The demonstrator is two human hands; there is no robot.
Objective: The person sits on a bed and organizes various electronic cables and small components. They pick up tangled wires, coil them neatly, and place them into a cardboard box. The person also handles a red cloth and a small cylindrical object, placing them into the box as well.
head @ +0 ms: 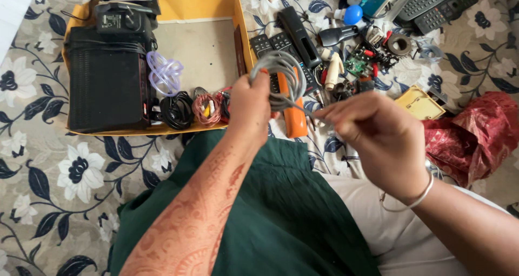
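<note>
My left hand [250, 107] holds a coil of grey cable [281, 71] upright above the front right corner of a yellow cardboard box [189, 5]. My right hand [373, 133] pinches the loose end of the same cable [303, 107], pulled taut a short way to the right of the coil. An orange handset [294, 119] lies on the floral sheet just beneath the two hands.
Inside the box sit a black device [105, 89], a black adapter [121, 18], a clear coiled tube [164, 73], a black cable bundle [177, 109] and a red wire bundle [207, 108]. Remote controls [432, 6], a circuit board [357, 65], a blue bulb [352, 14] and red cloth [476, 135] lie to the right.
</note>
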